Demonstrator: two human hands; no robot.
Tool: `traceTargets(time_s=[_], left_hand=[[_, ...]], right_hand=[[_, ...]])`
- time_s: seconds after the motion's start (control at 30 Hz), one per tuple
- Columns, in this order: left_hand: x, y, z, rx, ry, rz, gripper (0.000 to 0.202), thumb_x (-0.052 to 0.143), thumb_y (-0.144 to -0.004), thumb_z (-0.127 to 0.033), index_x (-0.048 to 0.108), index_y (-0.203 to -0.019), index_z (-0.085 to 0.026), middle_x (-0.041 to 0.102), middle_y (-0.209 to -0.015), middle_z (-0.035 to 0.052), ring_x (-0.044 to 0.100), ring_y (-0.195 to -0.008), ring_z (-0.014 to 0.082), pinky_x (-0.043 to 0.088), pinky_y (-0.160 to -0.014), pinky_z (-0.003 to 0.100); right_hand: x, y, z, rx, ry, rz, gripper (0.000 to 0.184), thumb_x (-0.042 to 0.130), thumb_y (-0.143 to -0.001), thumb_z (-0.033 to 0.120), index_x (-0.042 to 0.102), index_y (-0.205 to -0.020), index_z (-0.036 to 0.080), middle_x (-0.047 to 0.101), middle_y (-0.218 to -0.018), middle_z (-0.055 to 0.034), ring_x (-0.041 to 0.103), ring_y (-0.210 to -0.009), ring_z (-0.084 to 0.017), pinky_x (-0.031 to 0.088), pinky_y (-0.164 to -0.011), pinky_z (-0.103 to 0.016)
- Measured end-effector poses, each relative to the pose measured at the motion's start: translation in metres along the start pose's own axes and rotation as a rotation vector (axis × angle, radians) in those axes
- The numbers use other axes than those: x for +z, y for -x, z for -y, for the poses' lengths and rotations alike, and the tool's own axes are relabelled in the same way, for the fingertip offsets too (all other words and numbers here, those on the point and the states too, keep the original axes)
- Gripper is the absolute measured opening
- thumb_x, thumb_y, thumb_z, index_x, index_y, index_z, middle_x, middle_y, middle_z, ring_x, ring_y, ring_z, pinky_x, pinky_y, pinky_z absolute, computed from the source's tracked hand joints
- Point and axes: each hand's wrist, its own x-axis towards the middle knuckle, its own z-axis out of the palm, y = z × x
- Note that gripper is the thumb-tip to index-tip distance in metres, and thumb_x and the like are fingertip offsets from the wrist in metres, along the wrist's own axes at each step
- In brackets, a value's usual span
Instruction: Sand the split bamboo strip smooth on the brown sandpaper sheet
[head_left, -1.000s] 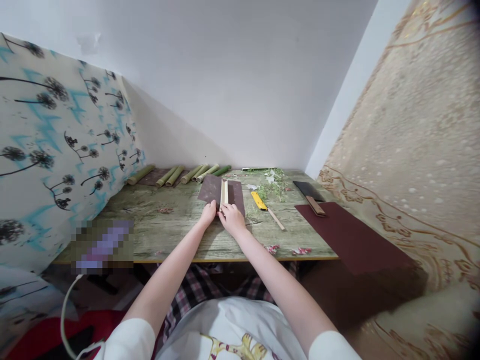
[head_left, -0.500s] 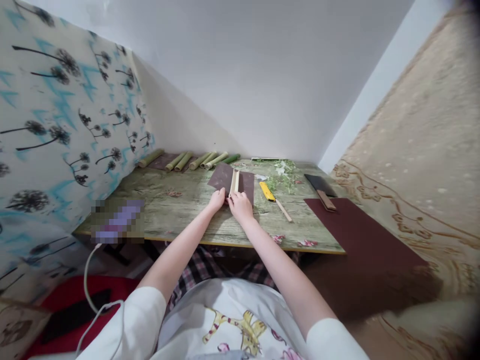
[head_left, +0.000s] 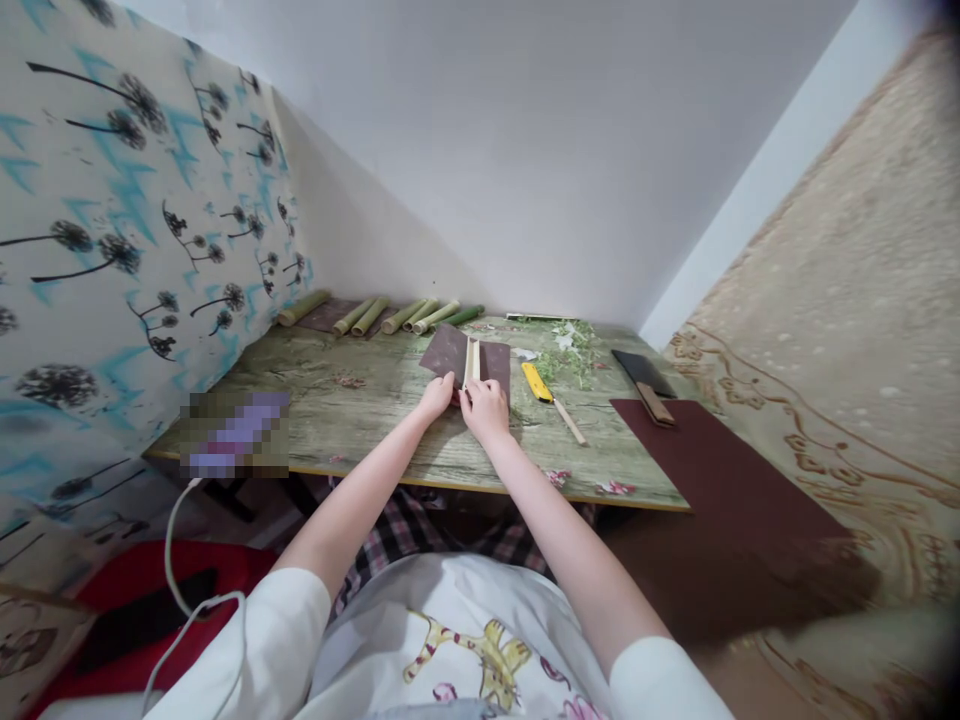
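A dark brown sandpaper sheet lies on the wooden-look tabletop, with a pale bamboo strip standing lengthwise on it. My right hand pinches the strip's near end. My left hand sits just beside it, fingers on the sheet's near edge. To the right lie a yellow utility knife and a thin wooden stick. Neither hand touches them.
Several green bamboo tube sections line the table's back edge, near green clippings. A black-bladed cleaver with a wooden handle rests at the right, beside a dark red mat. A blurred patch covers the table's near left.
The view has swung, shifting the table in the picture. My hands stay at the strip and sheet, with no clear change in grip.
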Motion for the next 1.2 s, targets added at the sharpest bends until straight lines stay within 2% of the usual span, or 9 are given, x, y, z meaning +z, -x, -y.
traceTargets(time_s=[0.1,0.27,0.47,0.63,0.83,1.03,1.2], left_hand=[[0.0001,-0.0008,0.0003,-0.020,0.050,0.030,0.043,0.027,-0.079,-0.041,0.046,-0.051,-0.016,0.057,-0.051,0.0067,0.057,-0.051,0.0166,0.045,-0.053,0.026],[-0.0022,-0.0009,-0.0014,-0.015,-0.031,-0.056,0.044,0.026,-0.080,-0.043,0.048,-0.054,-0.015,0.059,-0.054,0.0077,0.058,-0.054,0.0170,0.046,-0.055,0.027],[-0.0003,-0.0011,-0.0027,-0.076,0.010,-0.001,0.038,0.027,-0.079,-0.040,0.047,-0.056,-0.017,0.060,-0.057,0.0067,0.059,-0.057,0.0164,0.047,-0.059,0.026],[0.0002,-0.0024,-0.0013,-0.063,0.011,-0.021,0.036,0.029,-0.078,-0.038,0.045,-0.054,-0.016,0.057,-0.052,0.0057,0.058,-0.054,0.0165,0.047,-0.057,0.027],[0.0001,0.0003,-0.0047,-0.072,0.112,0.010,0.036,0.029,-0.079,-0.036,0.046,-0.054,-0.015,0.057,-0.051,0.0059,0.057,-0.050,0.0158,0.047,-0.054,0.027],[-0.0019,0.0039,-0.0094,-0.058,0.064,-0.013,0.036,0.029,-0.080,-0.034,0.046,-0.053,-0.015,0.057,-0.051,0.0057,0.056,-0.050,0.0143,0.046,-0.054,0.025],[-0.0028,0.0014,-0.0035,-0.012,0.048,0.011,0.036,0.030,-0.079,-0.034,0.047,-0.052,-0.015,0.056,-0.049,0.0047,0.056,-0.050,0.0151,0.046,-0.054,0.026]], right_hand=[[-0.0005,0.0000,0.0000,0.013,0.005,-0.007,0.030,0.034,-0.086,0.033,0.055,-0.103,0.019,0.057,-0.104,-0.0060,0.037,-0.095,-0.023,0.030,-0.082,-0.036],[-0.0033,0.0018,0.0013,-0.041,0.006,0.003,0.030,0.035,-0.085,0.034,0.056,-0.102,0.020,0.056,-0.106,-0.0061,0.036,-0.098,-0.023,0.025,-0.086,-0.038],[-0.0023,-0.0002,-0.0014,0.006,0.037,0.028,0.032,0.032,-0.086,0.035,0.056,-0.101,0.020,0.057,-0.104,-0.0068,0.041,-0.093,-0.023,0.028,-0.080,-0.036],[-0.0019,0.0015,-0.0031,-0.015,0.025,0.023,0.033,0.033,-0.086,0.037,0.056,-0.101,0.019,0.057,-0.102,-0.0069,0.044,-0.090,-0.021,0.029,-0.078,-0.033],[-0.0029,0.0007,-0.0019,-0.005,0.010,0.022,0.034,0.031,-0.086,0.035,0.055,-0.104,0.018,0.056,-0.104,-0.0076,0.043,-0.091,-0.021,0.028,-0.079,-0.033],[-0.0040,0.0010,-0.0007,-0.055,-0.013,0.019,0.033,0.033,-0.085,0.034,0.055,-0.103,0.017,0.056,-0.103,-0.0077,0.043,-0.092,-0.021,0.028,-0.080,-0.033],[-0.0027,0.0005,0.0000,-0.009,0.013,0.045,0.034,0.031,-0.086,0.032,0.053,-0.106,0.017,0.055,-0.106,-0.0080,0.043,-0.091,-0.021,0.029,-0.079,-0.032]])
